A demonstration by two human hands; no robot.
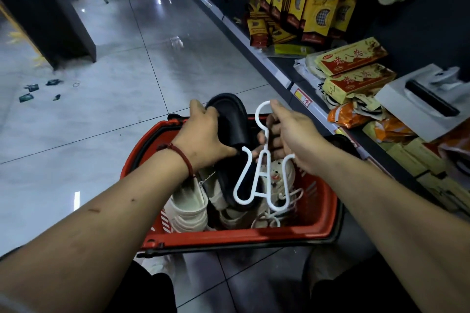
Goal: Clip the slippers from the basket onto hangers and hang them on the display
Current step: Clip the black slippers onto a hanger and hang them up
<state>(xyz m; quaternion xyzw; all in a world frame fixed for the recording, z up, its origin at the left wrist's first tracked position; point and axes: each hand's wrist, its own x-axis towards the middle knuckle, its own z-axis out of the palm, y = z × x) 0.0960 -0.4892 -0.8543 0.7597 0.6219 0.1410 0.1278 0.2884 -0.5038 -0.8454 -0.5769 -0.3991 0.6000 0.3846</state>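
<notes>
The left forearm and the right forearm are bare all the way to the lower corners of the frame, and the left hand and right hand are bare too. A red cord bracelet with a small knot or bead circles the left wrist, left of centre. The left forearm bears a short thin scratch and a small dark mark. Dark trousers show along the bottom edge
</notes>
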